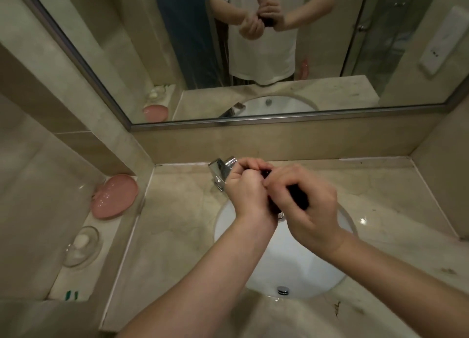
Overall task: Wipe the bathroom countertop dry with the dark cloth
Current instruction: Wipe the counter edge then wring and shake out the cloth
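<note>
item: marble desk (177,236), beige, veined, with an oval white basin (291,261) sunk into it; chrome overflow fitting (283,290) on the basin's near wall.

item: green-and-white packet (71,295), on the lower ledge (106,226) at far left, nearest the viewer.

item: clear glass dish (81,245), same ledge, a pale soap bar resting in it.

item: pink oval dish (114,196), further along the ledge, tilted against the wall.

item: left hand (247,185), above the basin's far side; grip clenched, fingers curled around one end of the dark cloth (297,197).

item: right hand (312,205), touching the left; grip likewise clenched around the cloth, which shows only as a dark bunched strip between and below the fingers. the cloth is held in the air over the basin, apart from the desk.

item: chrome faucet (220,171), just beyond the left hand, at the back of the desk, partly hidden by the knuckles.

item: mirror (152,58), metal-framed, on the wall behind; it reflects a person in a white shirt with both hands together on something dark, plus the basin and pink dish.
</note>
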Action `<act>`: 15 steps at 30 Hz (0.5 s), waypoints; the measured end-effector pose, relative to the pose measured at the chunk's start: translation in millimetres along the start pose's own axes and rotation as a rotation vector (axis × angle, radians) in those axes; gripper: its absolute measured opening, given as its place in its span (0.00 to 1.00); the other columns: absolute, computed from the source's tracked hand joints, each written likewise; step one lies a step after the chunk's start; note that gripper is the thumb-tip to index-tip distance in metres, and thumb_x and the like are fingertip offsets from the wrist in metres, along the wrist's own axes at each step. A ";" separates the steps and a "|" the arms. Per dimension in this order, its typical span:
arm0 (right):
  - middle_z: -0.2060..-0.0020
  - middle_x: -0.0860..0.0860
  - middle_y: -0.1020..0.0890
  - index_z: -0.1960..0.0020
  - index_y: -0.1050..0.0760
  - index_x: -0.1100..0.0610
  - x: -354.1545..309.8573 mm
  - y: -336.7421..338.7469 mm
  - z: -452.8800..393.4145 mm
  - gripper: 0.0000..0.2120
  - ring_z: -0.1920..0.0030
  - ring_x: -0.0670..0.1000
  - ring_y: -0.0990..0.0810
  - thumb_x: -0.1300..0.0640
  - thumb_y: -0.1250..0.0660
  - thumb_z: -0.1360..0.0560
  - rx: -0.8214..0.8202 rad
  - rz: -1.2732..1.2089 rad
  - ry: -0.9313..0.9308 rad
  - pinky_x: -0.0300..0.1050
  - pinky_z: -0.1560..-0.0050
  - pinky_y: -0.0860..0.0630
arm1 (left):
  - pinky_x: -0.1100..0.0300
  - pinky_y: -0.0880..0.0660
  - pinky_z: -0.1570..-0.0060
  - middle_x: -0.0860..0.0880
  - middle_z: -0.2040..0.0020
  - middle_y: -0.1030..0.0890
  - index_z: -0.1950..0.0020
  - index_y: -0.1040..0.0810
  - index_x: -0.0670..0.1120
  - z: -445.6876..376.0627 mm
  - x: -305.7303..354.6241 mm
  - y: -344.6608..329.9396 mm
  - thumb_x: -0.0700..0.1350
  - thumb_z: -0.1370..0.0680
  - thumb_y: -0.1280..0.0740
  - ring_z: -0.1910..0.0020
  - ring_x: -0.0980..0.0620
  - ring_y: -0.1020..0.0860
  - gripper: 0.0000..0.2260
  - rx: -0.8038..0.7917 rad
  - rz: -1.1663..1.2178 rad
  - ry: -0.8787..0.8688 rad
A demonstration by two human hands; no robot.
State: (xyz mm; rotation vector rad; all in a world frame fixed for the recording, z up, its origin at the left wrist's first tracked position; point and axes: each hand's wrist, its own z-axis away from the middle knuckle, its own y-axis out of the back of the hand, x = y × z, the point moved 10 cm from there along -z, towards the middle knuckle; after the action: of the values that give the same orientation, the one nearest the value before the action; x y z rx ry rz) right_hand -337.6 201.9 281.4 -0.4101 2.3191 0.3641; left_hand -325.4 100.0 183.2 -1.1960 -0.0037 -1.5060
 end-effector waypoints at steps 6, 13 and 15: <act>0.71 0.49 0.26 0.68 0.33 0.52 79.0 -12.0 39.7 0.21 0.67 0.48 0.26 0.51 0.41 0.16 0.566 -0.626 -0.957 0.41 0.64 0.28 | 0.58 0.26 0.65 0.48 0.71 0.24 0.74 0.26 0.43 48.8 71.6 -23.9 0.21 0.41 0.46 0.69 0.52 0.24 0.19 -0.164 -0.359 -0.957; 0.66 0.50 0.23 0.56 0.26 0.57 111.8 -42.5 63.2 0.13 0.64 0.48 0.23 0.52 0.41 0.16 0.086 -0.856 -1.332 0.40 0.63 0.22 | 0.53 0.32 0.74 0.47 0.75 0.27 0.76 0.27 0.42 88.1 50.4 -50.9 0.31 0.41 0.44 0.75 0.45 0.29 0.10 -0.577 -0.919 -1.530; 0.74 0.47 0.26 0.61 0.30 0.56 108.3 -45.5 66.4 0.18 0.72 0.44 0.24 0.53 0.46 0.14 0.007 -0.930 -1.414 0.34 0.72 0.26 | 0.55 0.34 0.74 0.47 0.74 0.28 0.76 0.27 0.43 94.0 35.3 -51.1 0.32 0.42 0.44 0.74 0.45 0.31 0.09 -0.652 -0.982 -1.592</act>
State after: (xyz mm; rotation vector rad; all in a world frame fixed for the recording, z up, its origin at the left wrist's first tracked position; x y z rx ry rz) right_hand -351.3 165.6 152.2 -0.8117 0.6324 0.0814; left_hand -295.4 146.7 281.2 -2.9030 -1.4049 -0.8268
